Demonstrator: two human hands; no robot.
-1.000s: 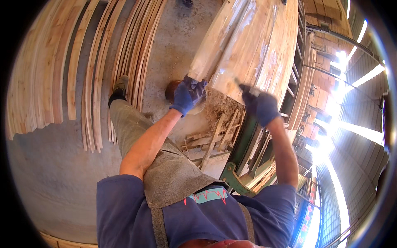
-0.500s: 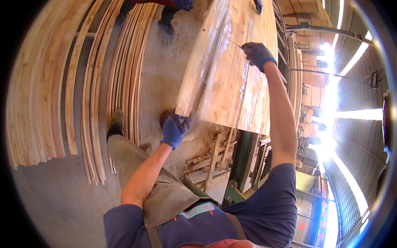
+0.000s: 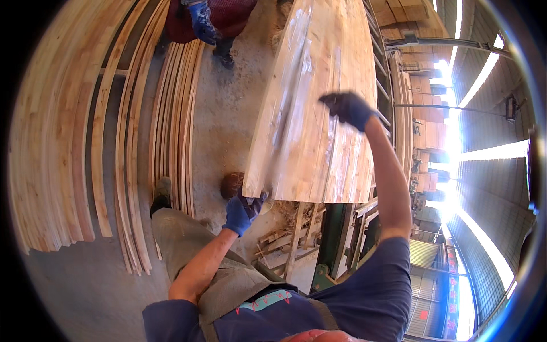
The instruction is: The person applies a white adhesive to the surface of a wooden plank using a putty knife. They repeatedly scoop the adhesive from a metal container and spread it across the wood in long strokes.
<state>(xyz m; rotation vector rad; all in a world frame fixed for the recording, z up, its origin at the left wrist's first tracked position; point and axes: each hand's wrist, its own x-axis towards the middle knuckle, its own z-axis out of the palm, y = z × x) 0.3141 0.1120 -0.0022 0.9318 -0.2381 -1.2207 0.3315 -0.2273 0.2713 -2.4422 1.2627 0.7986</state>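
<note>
Gripped by the near lower corner in the gloved left hand, closed on its edge, and pressed farther up under the gloved right hand, fingers bent over it: a wide pale wooden board, tilted.

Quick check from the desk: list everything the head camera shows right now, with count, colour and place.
Plank stack: one, pale wood, centre, raised on a stand.
Strips: many, pale wood, lying in rows on the floor at left.
Floor: grey concrete, between strips and stack.
Scrap wood: several pieces, under the stack's near end.
Co-worker: one, red top, blue glove, top edge.
Green frame: one, below the stack.
Left hand: blue glove, at the stack's near corner.
Right hand: dark glove, on the stack's top.
</note>
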